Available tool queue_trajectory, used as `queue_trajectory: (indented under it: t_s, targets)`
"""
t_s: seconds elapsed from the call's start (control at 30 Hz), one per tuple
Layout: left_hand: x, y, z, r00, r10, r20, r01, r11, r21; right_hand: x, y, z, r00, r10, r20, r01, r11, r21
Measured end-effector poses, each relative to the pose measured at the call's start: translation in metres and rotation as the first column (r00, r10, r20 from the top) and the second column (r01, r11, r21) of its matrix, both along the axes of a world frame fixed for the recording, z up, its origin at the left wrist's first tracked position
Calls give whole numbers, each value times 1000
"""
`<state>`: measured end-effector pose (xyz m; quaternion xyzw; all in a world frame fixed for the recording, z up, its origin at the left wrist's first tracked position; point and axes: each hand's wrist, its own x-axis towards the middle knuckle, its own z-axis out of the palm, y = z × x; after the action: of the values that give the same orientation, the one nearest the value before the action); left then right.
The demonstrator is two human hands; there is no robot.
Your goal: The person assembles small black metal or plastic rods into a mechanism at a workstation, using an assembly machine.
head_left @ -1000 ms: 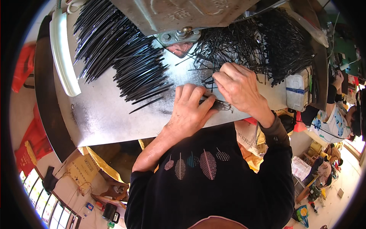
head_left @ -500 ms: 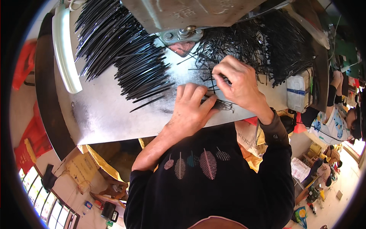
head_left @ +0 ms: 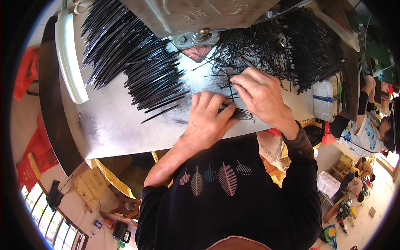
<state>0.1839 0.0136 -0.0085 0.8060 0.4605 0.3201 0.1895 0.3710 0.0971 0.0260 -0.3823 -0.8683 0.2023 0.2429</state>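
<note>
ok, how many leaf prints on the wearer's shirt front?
5, in a row across the black shirt, left to right: small pink leaf, greyish-pink leaf, teal leaf, large pink leaf, dotted leaf. Others may be hidden.

Thin black rods [head_left: 243,114] partly hidden beneath the left hand [head_left: 209,118]

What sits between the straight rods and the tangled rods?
In the head view, a bolted bracket and a pinkish piece show between the straight rods and tangled rods, with some tabletop.
</note>
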Motion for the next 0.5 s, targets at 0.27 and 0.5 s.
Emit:
queue_trajectory:
  t_s: [0.27,0.5]
  targets:
    - [1,-1,-3,1000,19,24,-19,1000,16,14,7,16,999,6,44,-8,999,39]
    - [1,0,0,1000,17,4,-17,1000,17,21,-4,4,995,0,101,-9,996,87]
